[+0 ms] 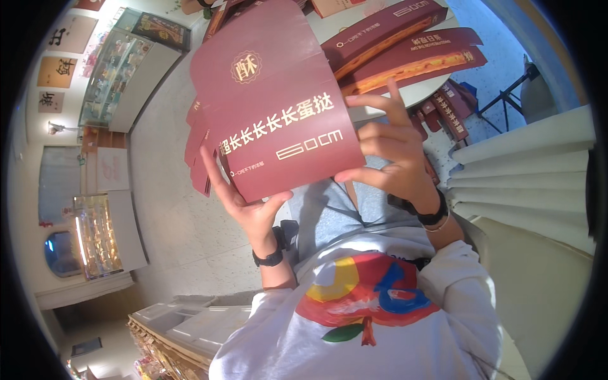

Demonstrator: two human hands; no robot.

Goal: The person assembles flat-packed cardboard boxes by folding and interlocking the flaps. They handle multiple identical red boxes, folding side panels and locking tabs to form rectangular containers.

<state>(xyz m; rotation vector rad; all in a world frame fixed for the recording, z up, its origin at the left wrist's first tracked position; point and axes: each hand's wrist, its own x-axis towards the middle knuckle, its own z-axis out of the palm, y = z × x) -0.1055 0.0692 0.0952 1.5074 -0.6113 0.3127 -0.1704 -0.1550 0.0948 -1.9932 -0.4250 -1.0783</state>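
Between my two hands a dark red cardboard box blank (285, 69) with gold print is held up, its rounded flap pointing away. My left hand (244, 206) grips its lower left edge, with the index finger stretched along the side and the thumb at the bottom edge. At the right edge my right hand (396, 149) holds it, thumb at the lower corner and fingers apart along the side. The board hides part of the table behind it. Beyond my right hand lie long dark red boxes (411, 60) with a golden pastry pictured on them.
More dark red card pieces (197, 158) stick out left of the blank. The pale round table (437, 84) is partly covered. Folded red boxes (451, 117) sit lower, beside a black metal stand (506, 98). A person's forearm (191, 6) shows at the top. Display cases (107, 76) line the left.
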